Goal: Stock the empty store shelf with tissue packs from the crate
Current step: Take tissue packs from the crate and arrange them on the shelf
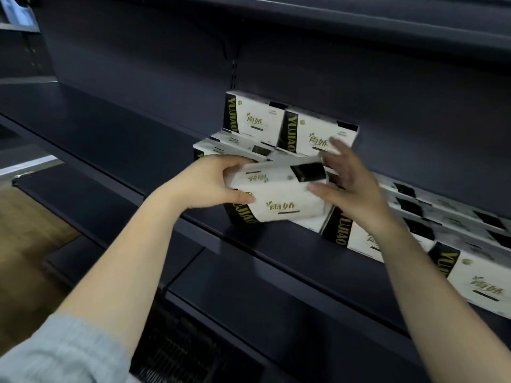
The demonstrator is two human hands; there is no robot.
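A white tissue pack [279, 194] with black ends and gold lettering is held tilted just above the front of the dark shelf [124, 139]. My left hand [210, 182] grips its left end, thumb underneath and fingers curled over the top. My right hand [348, 183] touches the right end with spread, fairly straight fingers; it is blurred. Behind the held pack, two packs [257, 117] [318, 134] stand upright against the back wall on top of others lying flat. A row of packs [431, 230] runs off to the right along the shelf.
The shelf's left half is bare dark metal. A lower shelf [249, 286] juts out beneath my arms. A black grid-walled crate [177, 352] shows at the bottom, between my forearms. Wooden floor [25, 230] lies at the left. An upper shelf [359, 17] overhangs.
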